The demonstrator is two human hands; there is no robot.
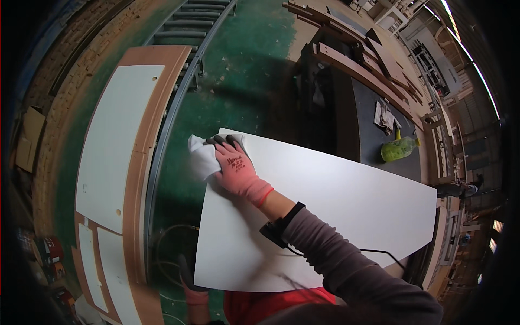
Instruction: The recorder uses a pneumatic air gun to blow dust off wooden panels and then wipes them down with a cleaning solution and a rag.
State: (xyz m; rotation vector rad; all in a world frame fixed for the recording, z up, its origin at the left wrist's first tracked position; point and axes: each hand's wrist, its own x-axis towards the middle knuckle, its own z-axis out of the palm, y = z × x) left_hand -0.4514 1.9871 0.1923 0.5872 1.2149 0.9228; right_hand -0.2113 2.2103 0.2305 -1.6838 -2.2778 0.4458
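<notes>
While the right forearm [333, 238] slanted across the white panel [336, 200], the right hand [237, 172] lay palm-down at its far left corner, partly curled fingers holding a white cloth [202, 160]; beside the near left corner hung the left hand [189, 280], its fingers too hidden to judge

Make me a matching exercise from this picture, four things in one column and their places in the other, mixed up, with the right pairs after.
Things:
1. cloth
2. bottle
3. left hand
4. rollers

Places:
A. beside the near left corner of the white panel
B. at the top of the picture, left of the middle
C. under the right hand
D. on the dark bench at the right

Right pairs: 1-C, 2-D, 3-A, 4-B
</notes>
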